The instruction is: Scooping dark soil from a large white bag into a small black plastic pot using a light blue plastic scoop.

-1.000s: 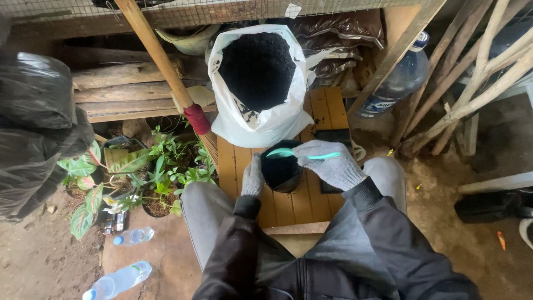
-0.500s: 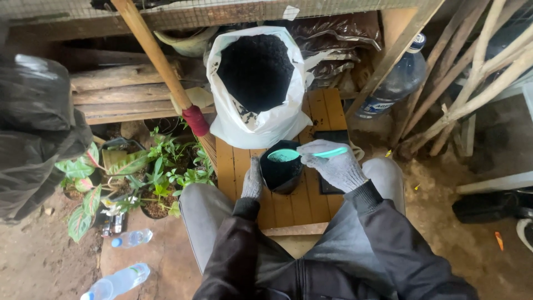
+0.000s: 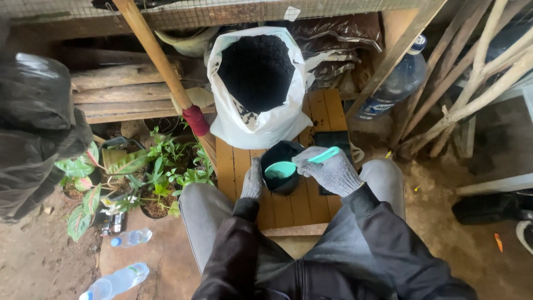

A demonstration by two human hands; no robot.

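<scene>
A small black pot (image 3: 280,157) stands on a yellow slatted wooden platform (image 3: 239,166) between my knees. My left hand (image 3: 253,179), in a grey knit glove, holds the pot's left side. In the same kind of glove, my right hand (image 3: 332,171) grips the handle of a teal plastic scoop (image 3: 286,167). The scoop's bowl sits over the pot's opening, tilted down into it. Behind the pot stands an open white sack (image 3: 260,119) filled with black soil.
Potted green and pink-leaved plants (image 3: 139,172) crowd the left of the platform. A wooden pole with red tape (image 3: 166,72) leans across them. Two plastic water bottles (image 3: 119,261) lie on the ground at left. Bare sticks (image 3: 472,83) and a large bottle (image 3: 402,78) stand at right.
My right hand has lowered the teal scoop from the pot's far rim down into its opening. The left hand stays on the pot's side.
</scene>
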